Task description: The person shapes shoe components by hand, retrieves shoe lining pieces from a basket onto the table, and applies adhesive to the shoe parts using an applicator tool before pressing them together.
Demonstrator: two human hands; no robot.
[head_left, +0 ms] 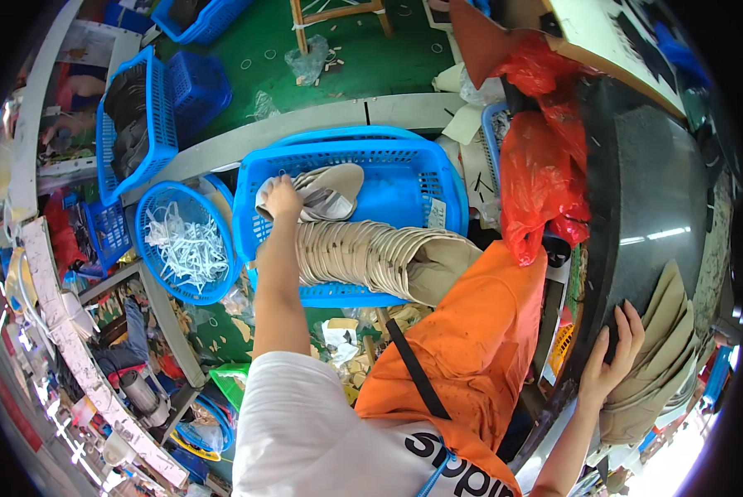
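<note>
In the blue plastic basket, my left hand is closed on the edge of a small bundle of beige shoe uppers with pale linings. Nearer me, a long nested row of beige shoe uppers lies across the basket, its right end against my orange apron. My right hand, fingers apart, rests at the edge of the dark worktop. Beside its fingers lies a fanned stack of flat beige pieces; whether the fingertips touch it I cannot tell.
A round blue basket of white strips stands left of the large basket. Farther left, a blue crate holds dark pieces. Red plastic bags hang beside the worktop. Scraps litter the green floor; a wooden stool stands at the far side.
</note>
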